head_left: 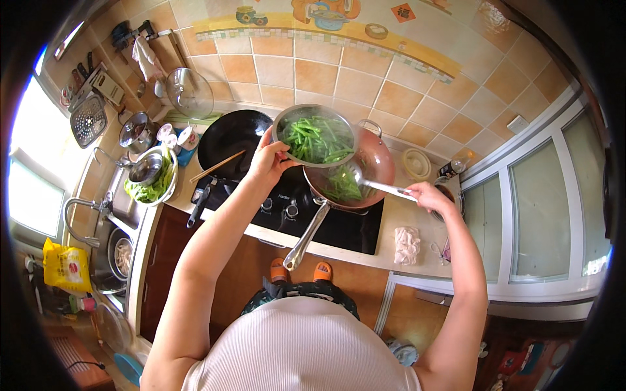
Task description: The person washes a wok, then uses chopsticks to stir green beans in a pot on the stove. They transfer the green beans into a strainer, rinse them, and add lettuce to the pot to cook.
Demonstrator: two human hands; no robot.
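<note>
My left hand (272,157) grips the near-left rim of a metal bowl (353,145), held over the left part of a copper-coloured frying pan (383,157). Cut green beans (318,139) fill the bowl, and steam hangs over them. More green pieces (346,184) lie in the pan. By its handle, my right hand (430,198) holds a metal slotted spoon (386,188); its head is down at the pan, against the greens. The pan sits on the right side of a black gas hob (323,234), its steel handle (308,234) pointing towards me.
A black wok (222,141) with wooden chopsticks (217,165) across it stands on the left. Further left are a basin of leafy greens (171,183) and the sink (100,259). A folded cloth (407,245) and a pale round dish (416,164) lie on the right counter.
</note>
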